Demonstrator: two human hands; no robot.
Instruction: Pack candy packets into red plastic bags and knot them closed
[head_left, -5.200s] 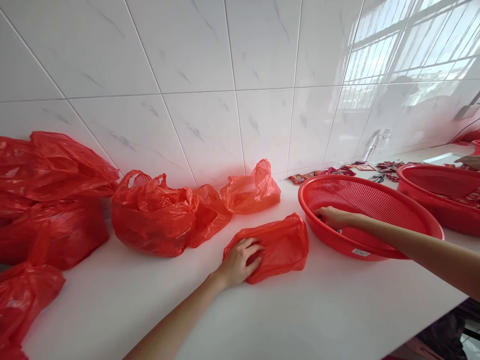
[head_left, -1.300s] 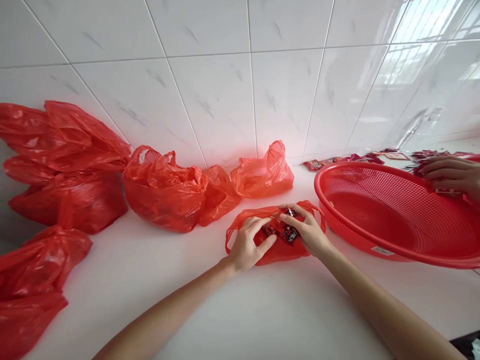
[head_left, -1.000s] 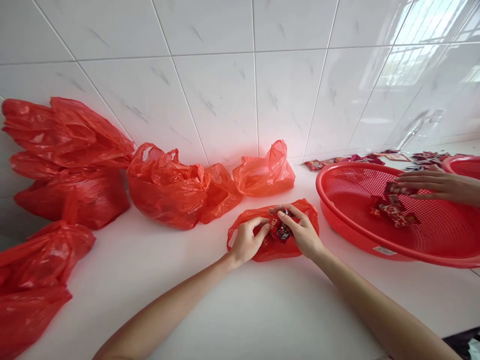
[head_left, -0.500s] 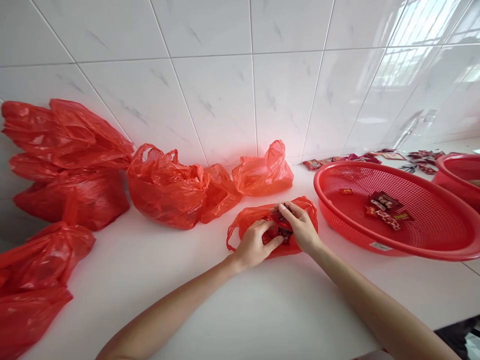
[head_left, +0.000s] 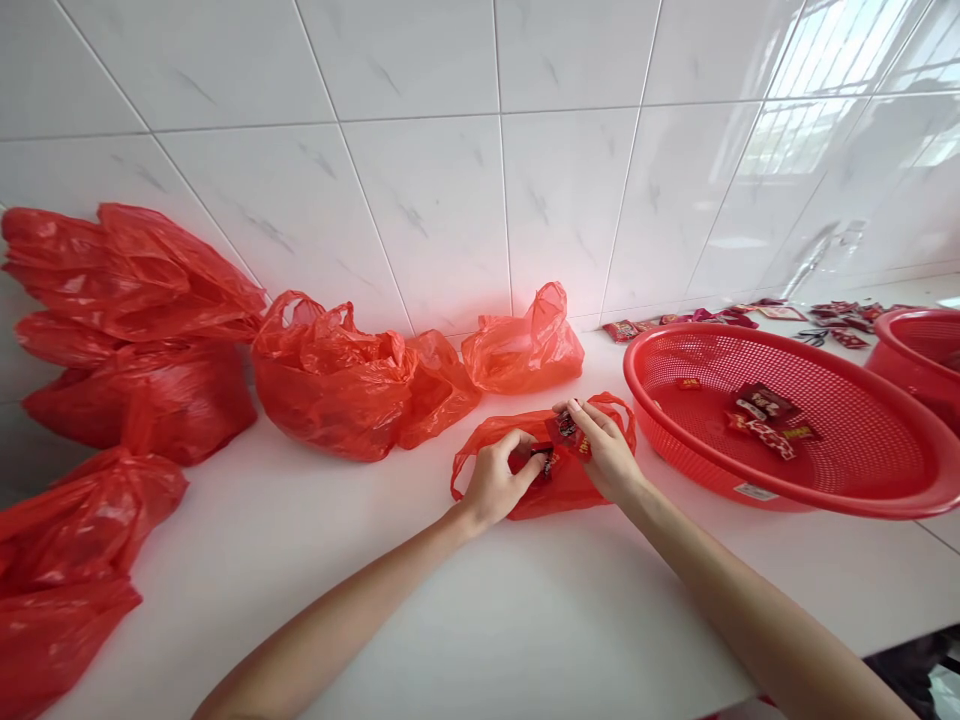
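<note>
A thin red plastic bag [head_left: 577,490] lies on the white counter [head_left: 450,620] with its handles spread to both sides. Over its left part, my left hand [head_left: 499,478] pinches a small dark red packet [head_left: 545,462] between thumb and fingers. My right hand [head_left: 606,450] is closed on another dark red packet with yellow print [head_left: 566,430], held above the bag. Right of the bag, a large red perforated basket [head_left: 697,460] holds several small red and brown packets [head_left: 765,403].
Filled red bags [head_left: 337,390] line the tiled wall [head_left: 427,220] and the left side. A smaller red bag [head_left: 525,350] stands behind my hands. Several loose packets [head_left: 844,318] lie at the back right, near a second red basket [head_left: 922,350].
My left hand has shifted slightly left, away from my right hand. The packets have separated, and the one in my right hand shows more of its face. The view has shifted slightly.
</note>
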